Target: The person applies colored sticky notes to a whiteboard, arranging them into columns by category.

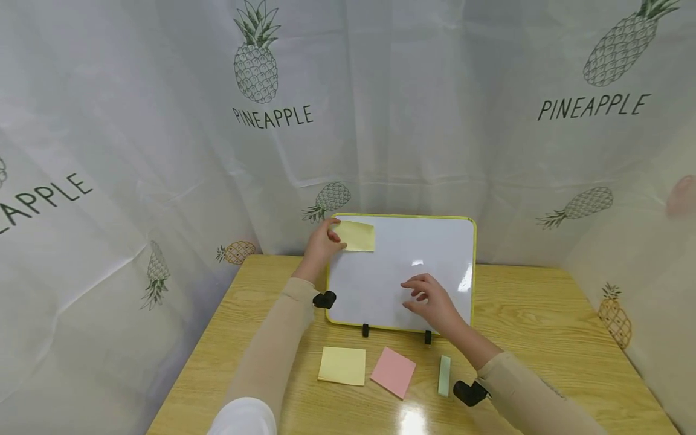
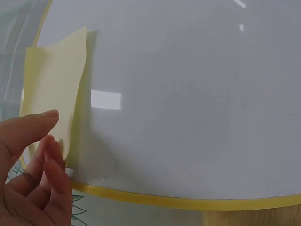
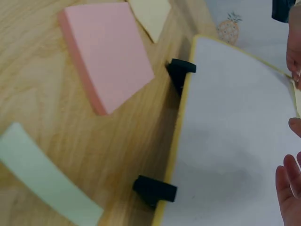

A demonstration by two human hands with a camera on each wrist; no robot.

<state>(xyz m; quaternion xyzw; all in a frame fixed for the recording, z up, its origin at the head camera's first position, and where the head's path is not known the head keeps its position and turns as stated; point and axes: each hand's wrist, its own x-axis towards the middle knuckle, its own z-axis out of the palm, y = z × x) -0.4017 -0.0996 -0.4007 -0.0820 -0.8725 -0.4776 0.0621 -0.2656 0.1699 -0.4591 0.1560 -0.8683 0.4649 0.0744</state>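
Observation:
A yellow sticky note (image 1: 356, 236) is at the top left of a small whiteboard (image 1: 397, 272) with a yellow frame. One long edge of it stands a little off the board, casting a shadow in the left wrist view. My left hand (image 1: 324, 243) is at the note's left end, with the thumb (image 2: 44, 123) and bent fingers apart in front of the paper; whether they touch it is unclear. In front of the board's lower right, my right hand (image 1: 432, 302) hovers with loosely bent fingers and holds nothing.
Two black feet (image 1: 365, 330) support the board on the wooden table (image 1: 522, 326). In front lie a yellow sticky note pad (image 1: 342, 365), a pink pad (image 1: 393, 372) and a narrow pale green pad (image 1: 444, 376). A pineapple-print curtain (image 1: 413, 121) surrounds the table.

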